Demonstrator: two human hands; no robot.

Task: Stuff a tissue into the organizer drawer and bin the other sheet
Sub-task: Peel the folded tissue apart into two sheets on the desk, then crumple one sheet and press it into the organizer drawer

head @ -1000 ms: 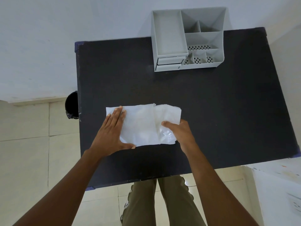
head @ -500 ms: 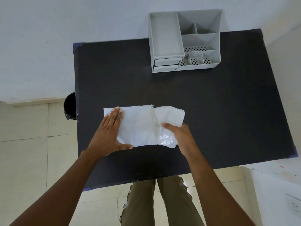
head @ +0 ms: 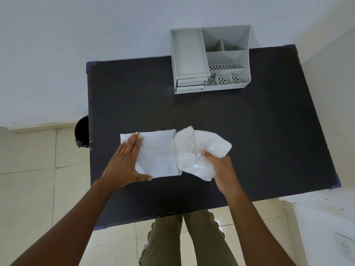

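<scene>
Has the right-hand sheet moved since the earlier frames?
Yes. The right hand has drawn the crumpled sheet rightward, off the flat sheet.

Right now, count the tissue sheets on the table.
2. A flat sheet lies under the left hand; a crumpled sheet beside it is gripped by the right hand. More could be layered underneath, unseen.

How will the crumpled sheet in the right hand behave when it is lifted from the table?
The crumpled sheet is probably floppy: it already bunches and folds where the right hand gathers it. It looks thin and light, so it will likely lift easily. Its glossy patches suggest it may be somewhat slippery.
</scene>
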